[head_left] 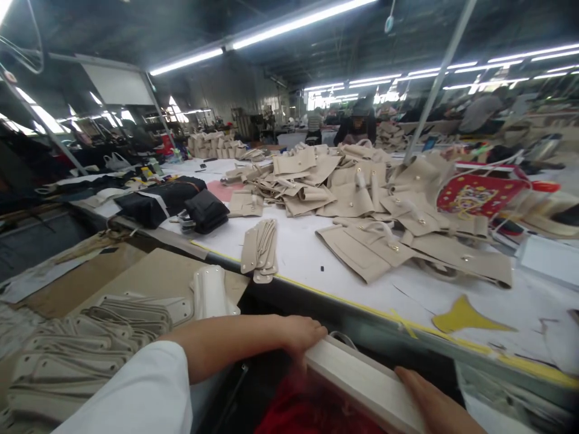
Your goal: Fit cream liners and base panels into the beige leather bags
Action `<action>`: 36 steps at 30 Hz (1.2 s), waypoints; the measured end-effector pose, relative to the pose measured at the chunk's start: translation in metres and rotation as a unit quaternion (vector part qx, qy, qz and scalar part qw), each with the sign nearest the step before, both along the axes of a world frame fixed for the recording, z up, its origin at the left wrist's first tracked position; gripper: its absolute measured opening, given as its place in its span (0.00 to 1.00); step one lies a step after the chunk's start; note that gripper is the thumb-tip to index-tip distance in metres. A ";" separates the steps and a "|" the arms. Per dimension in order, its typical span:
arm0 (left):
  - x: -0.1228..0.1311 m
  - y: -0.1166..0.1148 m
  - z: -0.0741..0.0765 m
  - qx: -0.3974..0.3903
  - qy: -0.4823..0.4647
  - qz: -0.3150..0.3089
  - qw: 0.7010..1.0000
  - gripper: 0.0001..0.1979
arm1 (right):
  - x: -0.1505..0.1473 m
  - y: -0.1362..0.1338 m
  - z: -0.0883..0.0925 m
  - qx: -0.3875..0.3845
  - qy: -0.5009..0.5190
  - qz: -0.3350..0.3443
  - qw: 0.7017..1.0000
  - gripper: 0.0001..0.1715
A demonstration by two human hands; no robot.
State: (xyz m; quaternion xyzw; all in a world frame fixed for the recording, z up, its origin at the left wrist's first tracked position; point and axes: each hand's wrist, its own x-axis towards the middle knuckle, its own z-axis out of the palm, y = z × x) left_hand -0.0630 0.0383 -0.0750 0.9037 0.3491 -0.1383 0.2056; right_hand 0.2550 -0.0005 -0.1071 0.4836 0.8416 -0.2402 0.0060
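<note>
My left hand (pixel 302 334) is closed over the near-left end of a long pale block (pixel 362 380) that looks like a wooden bar or stool edge; its full shape is cut off by the frame. On the right side of the same block, my right hand (pixel 429 401) is closed, its fingers partly hidden. Blurred red cloth (pixel 294 410) shows beneath the block. Left of my arm, flat beige strap pieces (pixel 85 343) with rivet holes lie in rows, and a white stack of strap pieces (pixel 210 292) sits beside them.
Across the white worktable (pixel 298 253) lies a heap of beige bag panels (pixel 353 193). A small pile of beige straps (pixel 261 250) rests near its yellow-taped edge. Black folded bundles (pixel 205 211), a yellow scrap (pixel 468 316) and a red patterned bag (pixel 479 193) are also there. Another person (pixel 357 123) is behind.
</note>
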 end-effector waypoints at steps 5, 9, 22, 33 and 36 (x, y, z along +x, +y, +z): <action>-0.004 0.003 0.002 0.000 0.011 -0.022 1.000 0.40 | -0.005 -0.003 0.004 -0.005 -0.016 0.001 1.000 0.46; -0.006 0.001 -0.001 -0.010 0.006 -0.004 1.000 0.39 | -0.013 -0.006 0.020 -0.021 -0.014 0.013 1.000 0.47; -0.016 -0.002 -0.008 0.025 -0.007 0.033 0.999 0.37 | -0.015 -0.008 0.024 -0.045 0.011 -0.010 0.999 0.48; -0.072 -0.008 -0.010 0.092 -0.156 0.186 0.966 0.48 | -0.005 -0.005 0.022 -0.046 0.006 -0.026 0.999 0.51; -0.128 0.004 -0.009 0.253 -0.204 0.409 0.853 0.37 | -0.005 -0.001 0.023 -0.009 0.024 -0.049 0.998 0.51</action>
